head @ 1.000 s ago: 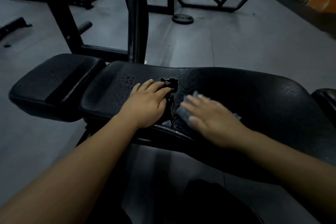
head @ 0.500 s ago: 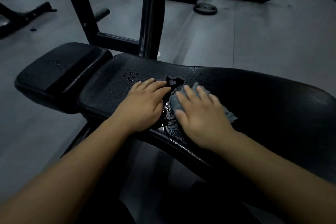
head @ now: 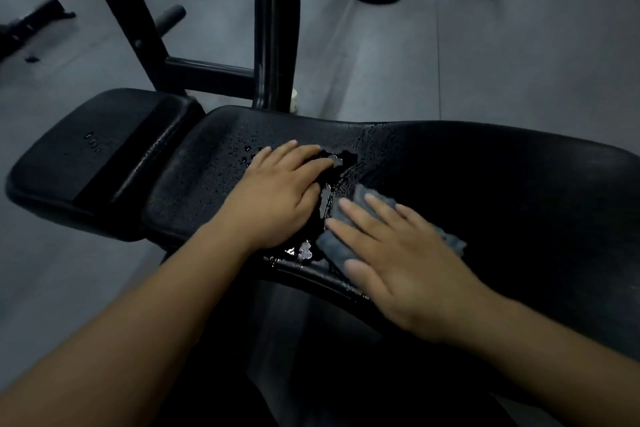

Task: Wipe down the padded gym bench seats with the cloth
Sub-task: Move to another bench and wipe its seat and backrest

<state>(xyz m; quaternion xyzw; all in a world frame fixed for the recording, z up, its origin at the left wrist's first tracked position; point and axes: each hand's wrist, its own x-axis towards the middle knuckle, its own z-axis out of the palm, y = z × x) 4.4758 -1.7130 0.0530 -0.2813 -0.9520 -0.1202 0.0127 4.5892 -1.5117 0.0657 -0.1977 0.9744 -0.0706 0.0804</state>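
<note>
Grey crumpled cloth (head: 334,246) lies on wet black back pad (head: 502,184) near its front edge, under flat right hand (head: 405,267), fingers straight. Beside it left hand (head: 277,194) rests flat, holding nothing. Seat pad (head: 62,184) marking (head: 92,141) unreadable.

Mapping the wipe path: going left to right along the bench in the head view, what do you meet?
In order: small seat pad → water droplets → left hand → right hand pressing the cloth.
</note>
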